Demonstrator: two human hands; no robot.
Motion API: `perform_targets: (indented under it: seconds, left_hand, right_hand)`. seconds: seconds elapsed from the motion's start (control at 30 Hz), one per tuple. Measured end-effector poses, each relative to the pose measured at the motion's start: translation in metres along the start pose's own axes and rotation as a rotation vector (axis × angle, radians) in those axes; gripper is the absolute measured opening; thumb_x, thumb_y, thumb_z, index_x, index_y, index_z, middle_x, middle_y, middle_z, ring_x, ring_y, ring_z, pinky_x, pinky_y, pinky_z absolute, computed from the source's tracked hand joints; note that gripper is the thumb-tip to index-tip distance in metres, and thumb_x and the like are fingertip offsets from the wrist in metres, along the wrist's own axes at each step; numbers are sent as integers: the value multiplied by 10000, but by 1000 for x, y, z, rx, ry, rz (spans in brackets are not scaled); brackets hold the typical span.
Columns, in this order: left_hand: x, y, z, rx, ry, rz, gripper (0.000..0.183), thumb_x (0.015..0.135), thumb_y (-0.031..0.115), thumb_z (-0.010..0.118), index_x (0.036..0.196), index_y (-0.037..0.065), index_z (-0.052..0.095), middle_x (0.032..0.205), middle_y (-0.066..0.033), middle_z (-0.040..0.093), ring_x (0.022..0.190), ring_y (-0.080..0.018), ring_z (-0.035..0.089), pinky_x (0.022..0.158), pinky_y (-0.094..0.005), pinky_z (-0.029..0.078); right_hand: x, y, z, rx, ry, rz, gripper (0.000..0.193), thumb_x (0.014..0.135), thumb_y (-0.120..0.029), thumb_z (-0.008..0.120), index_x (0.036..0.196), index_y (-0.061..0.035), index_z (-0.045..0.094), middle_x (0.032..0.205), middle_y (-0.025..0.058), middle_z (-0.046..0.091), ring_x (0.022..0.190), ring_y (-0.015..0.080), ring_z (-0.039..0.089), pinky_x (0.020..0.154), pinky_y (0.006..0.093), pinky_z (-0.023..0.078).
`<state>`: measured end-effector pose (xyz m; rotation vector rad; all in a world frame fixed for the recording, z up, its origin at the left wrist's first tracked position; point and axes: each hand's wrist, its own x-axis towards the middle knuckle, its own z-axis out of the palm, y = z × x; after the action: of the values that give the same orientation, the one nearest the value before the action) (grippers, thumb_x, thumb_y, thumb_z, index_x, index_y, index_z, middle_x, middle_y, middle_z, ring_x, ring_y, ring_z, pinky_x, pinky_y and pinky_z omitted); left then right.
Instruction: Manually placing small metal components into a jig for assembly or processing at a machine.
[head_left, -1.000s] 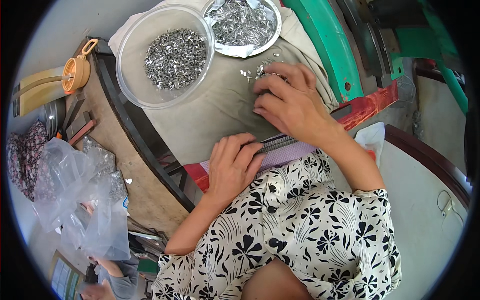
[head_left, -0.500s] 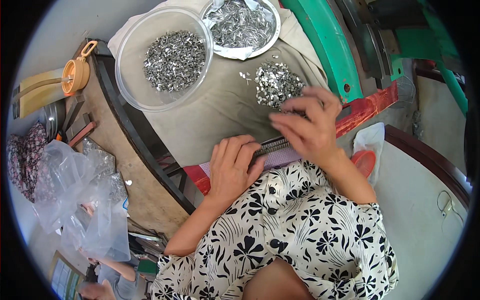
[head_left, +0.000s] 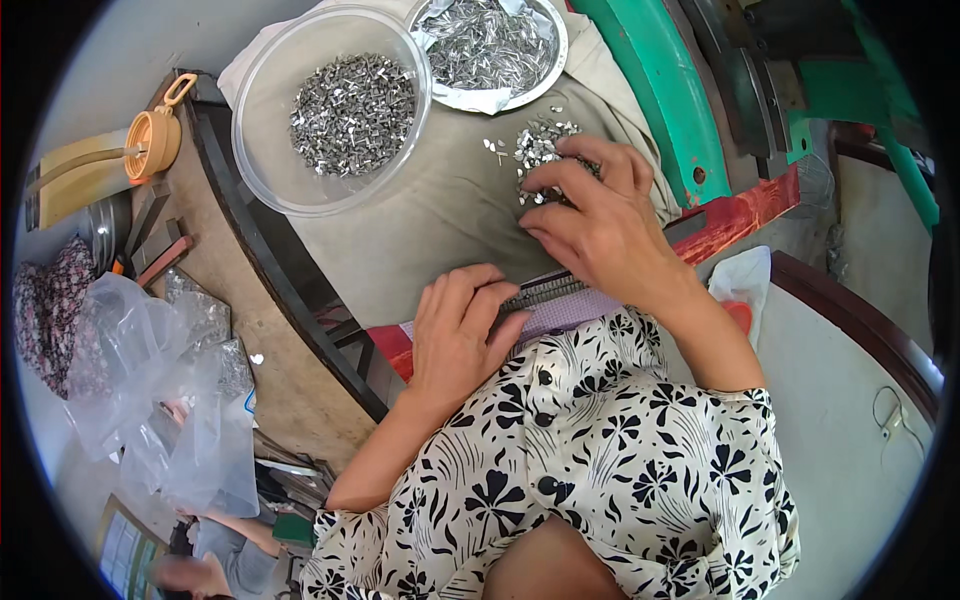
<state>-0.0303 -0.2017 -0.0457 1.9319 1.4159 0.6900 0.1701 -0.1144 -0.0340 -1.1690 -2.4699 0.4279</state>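
My left hand (head_left: 450,330) is closed at the left end of a long, narrow dark bar (head_left: 548,290), with its thumb and fingers on either side. A tight row of small metal pieces appears to line the bar, which lies along the near edge of the work surface over a purple checked cloth (head_left: 570,312). My right hand (head_left: 615,225) hovers over the near right part of a pile of small, flat silvery metal pieces (head_left: 535,145), fingers bent and apart. Nothing shows between them, though its palm is hidden. The pile rests on a grey-green cloth (head_left: 460,200).
Beyond my hands stand a clear plastic tub (head_left: 244,150) of small metal pieces and a round metal dish (head_left: 561,50) of thin silvery pins. A green machine frame (head_left: 690,130) rises at the right. Plastic bags (head_left: 200,440) lie left, beside a wooden table (head_left: 290,400); another person shows lower left.
My right hand has moved up and slightly left, from beside the pile to over its edge. My left hand stays on the bar's end. The view has shifted slightly.
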Motion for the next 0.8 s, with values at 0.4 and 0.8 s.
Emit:
perform_targets:
  seconds: [0.4,0.8]
  left_hand:
    - [2,1,7,40,26,71,241,699,44,790,906,90,676,1002,-43,633,860,-243,602,717,-356,422]
    - [0,0,0,9,-50,11,309,706,73,810,966,76,643,1061,-68,620,937,-270,592,786,-381,429]
  right_hand:
    - [12,8,1,124,-60,-81,96,732,-157,734,780,-105,670,1052,-4,588,1193,267,493,1047,466,322]
    - [-42,-21,10,12,112,-34,158,670,-253,812,789,-212,716,970,-92,640,1136,242,506,922,412,309]
